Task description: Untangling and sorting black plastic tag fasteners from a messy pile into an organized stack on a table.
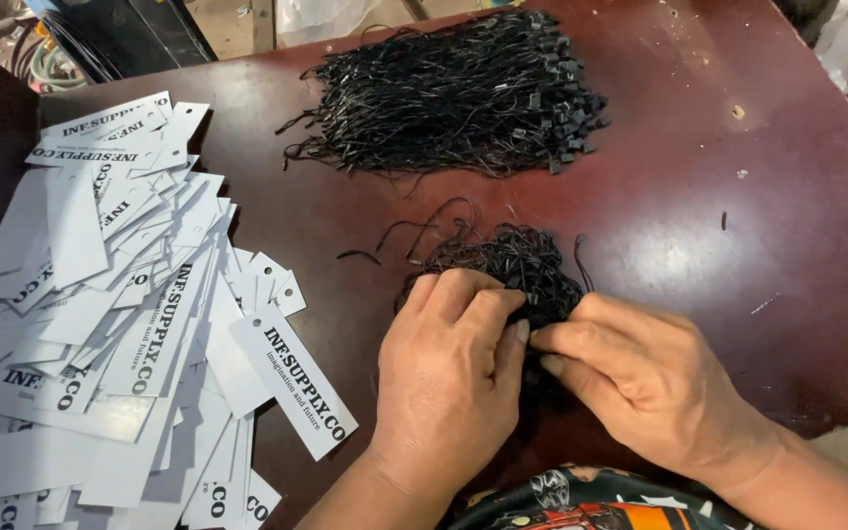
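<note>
At lower centre of the frame, a small tangle of black strings (512,265) on the table (738,245) is pinched by the curled fingers of left hand (449,378) and right hand (640,378).

Bare tabletop (738,255) right of both cord bundles (453,93); white tags (120,324) crowding the left.

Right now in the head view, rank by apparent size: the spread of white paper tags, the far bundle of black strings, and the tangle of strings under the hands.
1. Spread of white paper tags, largest.
2. Far bundle of black strings.
3. Tangle of black strings, smallest, though the left hand and right hand cover part, so its full extent is unsure.
</note>
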